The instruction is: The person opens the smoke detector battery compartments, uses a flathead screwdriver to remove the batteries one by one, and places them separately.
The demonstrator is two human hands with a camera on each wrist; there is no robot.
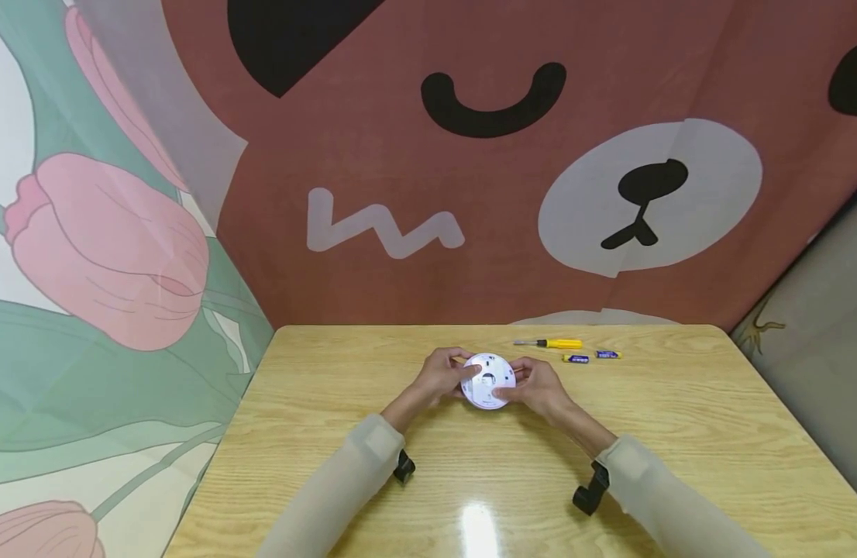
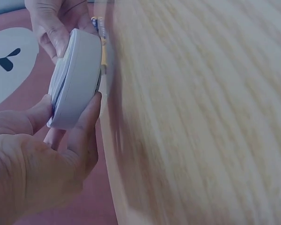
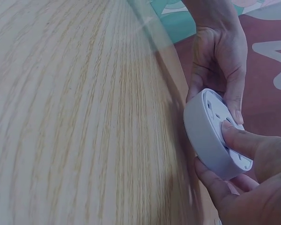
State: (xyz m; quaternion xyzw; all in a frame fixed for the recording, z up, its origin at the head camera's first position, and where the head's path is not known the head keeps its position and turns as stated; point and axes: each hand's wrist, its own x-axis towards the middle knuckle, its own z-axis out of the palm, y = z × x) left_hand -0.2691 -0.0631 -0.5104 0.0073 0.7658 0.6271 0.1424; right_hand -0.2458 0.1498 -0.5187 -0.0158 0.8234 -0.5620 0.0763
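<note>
A round white smoke detector (image 1: 486, 398) is held up above the wooden table, its flat face with holes and slots turned up toward the head camera. My left hand (image 1: 440, 373) grips its left edge, thumb on the face and fingers underneath. On the opposite side my right hand (image 1: 542, 387) pinches it, the thumb pressing the face near the lower right. In the left wrist view the detector's thick side wall (image 2: 82, 79) shows, with a thin dark gap between plate and body. The right wrist view shows the right thumb lying across the holed face (image 3: 215, 112).
Behind the right hand lie a yellow-handled screwdriver (image 1: 561, 343) and two blue batteries, one nearer (image 1: 576, 359) and one farther right (image 1: 608, 355). The wooden table (image 1: 317, 387) ends at a printed cloth backdrop (image 1: 400, 287).
</note>
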